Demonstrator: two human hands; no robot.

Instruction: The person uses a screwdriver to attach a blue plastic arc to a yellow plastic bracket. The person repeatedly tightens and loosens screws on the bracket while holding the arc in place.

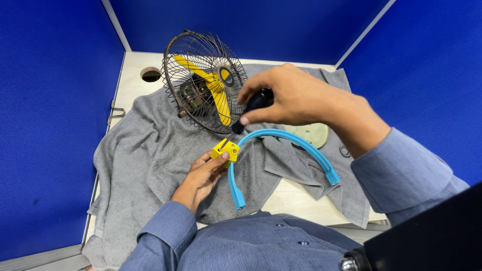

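Left hand: the left hand (203,175) lies palm up on the grey towel (145,160), fingers curled loosely, thumb and fingertips pinching a small yellow plastic bracket (225,149).
Yellow bracket: it sits at the top of the left hand's fingers, touching the curved blue plastic arc (281,138) where the arc bends.
Right hand: the right hand (291,95) is closed around a black screwdriver handle (256,103), fingers wrapped tight; the tool's lower end points down toward the bracket and the arc, just above them. Whether the tip touches either cannot be told.
Blue arc: it curves from beside the left hand up and over to the right, both ends resting on the towel.
Fan: a small fan with a rusty wire cage (203,80) and yellow blades (213,90) stands tilted on the towel just behind the right hand.
Round cream plate: a pale disc (314,134) lies on the towel, partly hidden under the right wrist.
Desk: the pale desk top (135,80) shows a round cable hole (151,75) at the back left; bare wood shows at the near edge between towel folds.
Edges: blue partition walls (50,125) close in left, back and right; the near side is open.
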